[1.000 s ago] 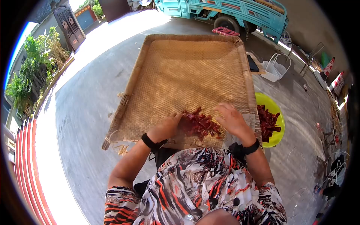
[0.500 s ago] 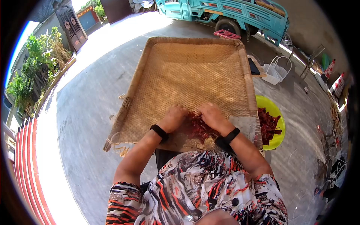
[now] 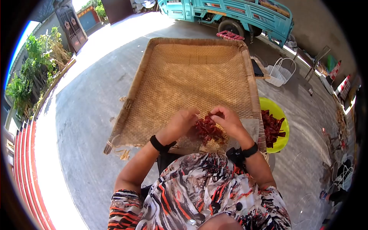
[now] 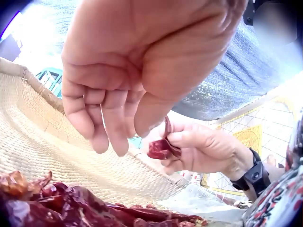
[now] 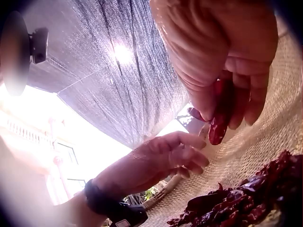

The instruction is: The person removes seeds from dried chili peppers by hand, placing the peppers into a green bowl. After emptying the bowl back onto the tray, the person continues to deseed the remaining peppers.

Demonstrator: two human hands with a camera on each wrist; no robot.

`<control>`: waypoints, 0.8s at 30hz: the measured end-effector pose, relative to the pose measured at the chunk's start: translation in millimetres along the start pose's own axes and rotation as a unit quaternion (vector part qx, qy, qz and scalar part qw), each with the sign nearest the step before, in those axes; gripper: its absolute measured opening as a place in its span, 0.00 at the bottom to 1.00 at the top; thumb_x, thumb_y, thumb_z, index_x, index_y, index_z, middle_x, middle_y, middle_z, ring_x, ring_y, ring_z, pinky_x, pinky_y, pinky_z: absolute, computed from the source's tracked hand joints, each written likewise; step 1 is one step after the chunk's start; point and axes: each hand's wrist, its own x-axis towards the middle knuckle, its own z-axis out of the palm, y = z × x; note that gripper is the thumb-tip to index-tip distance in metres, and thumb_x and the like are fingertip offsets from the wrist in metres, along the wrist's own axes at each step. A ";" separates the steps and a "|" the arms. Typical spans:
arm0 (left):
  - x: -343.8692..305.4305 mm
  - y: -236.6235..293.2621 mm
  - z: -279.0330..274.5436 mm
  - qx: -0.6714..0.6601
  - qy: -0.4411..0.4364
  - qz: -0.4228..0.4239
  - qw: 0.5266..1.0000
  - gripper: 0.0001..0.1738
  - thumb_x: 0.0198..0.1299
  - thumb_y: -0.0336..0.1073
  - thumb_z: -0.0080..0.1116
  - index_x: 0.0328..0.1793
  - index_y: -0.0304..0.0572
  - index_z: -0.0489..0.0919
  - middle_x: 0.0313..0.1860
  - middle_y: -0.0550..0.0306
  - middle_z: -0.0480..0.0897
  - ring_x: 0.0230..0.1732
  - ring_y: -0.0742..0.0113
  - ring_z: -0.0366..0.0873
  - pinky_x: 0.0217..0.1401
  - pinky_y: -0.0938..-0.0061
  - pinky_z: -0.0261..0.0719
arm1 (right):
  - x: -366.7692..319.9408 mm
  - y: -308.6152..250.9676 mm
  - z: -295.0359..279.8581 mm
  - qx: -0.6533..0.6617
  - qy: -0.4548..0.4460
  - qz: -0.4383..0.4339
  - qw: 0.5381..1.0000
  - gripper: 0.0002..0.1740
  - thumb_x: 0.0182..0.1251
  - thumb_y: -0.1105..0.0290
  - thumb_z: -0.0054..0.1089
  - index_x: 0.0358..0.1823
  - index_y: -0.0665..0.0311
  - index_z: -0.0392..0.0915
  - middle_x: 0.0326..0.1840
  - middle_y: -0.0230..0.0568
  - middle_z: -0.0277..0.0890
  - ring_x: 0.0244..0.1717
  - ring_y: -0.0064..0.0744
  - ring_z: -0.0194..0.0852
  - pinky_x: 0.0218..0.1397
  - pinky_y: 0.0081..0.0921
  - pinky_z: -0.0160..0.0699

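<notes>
A pile of dried red chillies (image 3: pixel 209 131) lies at the near edge of a woven winnowing tray (image 3: pixel 184 76), with pale yellow seeds (image 3: pixel 220 142) scattered around it. My right hand (image 3: pixel 230 122) pinches one dried chilli (image 5: pixel 219 116) between thumb and fingers, above the pile. In the left wrist view this chilli (image 4: pixel 162 148) looks dark red and wrinkled. My left hand (image 3: pixel 182 123) hovers over the pile's left side. Its fingers are loosely bent with nothing between them, as the right wrist view shows of the left hand (image 5: pixel 163 158).
A yellow-green basin (image 3: pixel 284 142) holding more dried chillies stands right of the tray. Beyond it are a dark flat device (image 3: pixel 257 68) and a white basket (image 3: pixel 278 76). A turquoise cargo tricycle (image 3: pixel 226 13) is parked behind. Red-edged steps (image 3: pixel 28 165) run along the left.
Both hands were apart, then came together low at the pile, and have now lifted and parted slightly. A chilli is now in the right hand's pinch.
</notes>
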 end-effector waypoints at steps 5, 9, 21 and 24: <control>-5.8 -10.3 0.0 0.055 -0.084 0.030 0.995 0.11 0.59 0.29 0.62 0.49 0.41 0.81 0.39 0.48 0.82 0.42 0.46 0.80 0.47 0.58 0.78 | -30.1 -10.3 -65.7 -0.186 0.188 0.007 0.964 0.09 0.64 0.73 0.61 0.43 0.69 0.77 0.43 0.45 0.77 0.40 0.36 0.78 0.44 0.30 0.76; -3.2 -7.7 11.2 0.143 -0.138 0.047 0.979 0.14 0.57 0.29 0.63 0.50 0.45 0.82 0.43 0.50 0.80 0.49 0.46 0.76 0.53 0.56 0.77 | -54.5 17.3 -131.2 -0.379 0.340 -0.010 0.861 0.14 0.63 0.72 0.62 0.49 0.65 0.77 0.50 0.47 0.77 0.50 0.46 0.77 0.54 0.37 0.75; 8.0 0.8 28.2 0.147 -0.061 0.107 0.981 0.07 0.54 0.31 0.64 0.40 0.42 0.81 0.36 0.50 0.80 0.43 0.47 0.78 0.48 0.56 0.78 | -53.9 -4.7 -30.5 -0.153 0.016 0.086 0.984 0.21 0.62 0.66 0.63 0.55 0.67 0.77 0.52 0.46 0.78 0.42 0.40 0.82 0.48 0.32 0.80; 4.7 24.3 15.3 0.146 -0.076 0.079 0.983 0.07 0.53 0.34 0.63 0.38 0.44 0.81 0.31 0.53 0.80 0.38 0.51 0.79 0.42 0.59 0.78 | -46.9 -5.8 -14.3 -0.075 -0.030 0.025 0.996 0.21 0.64 0.69 0.64 0.58 0.66 0.76 0.48 0.39 0.79 0.38 0.26 0.79 0.41 0.25 0.79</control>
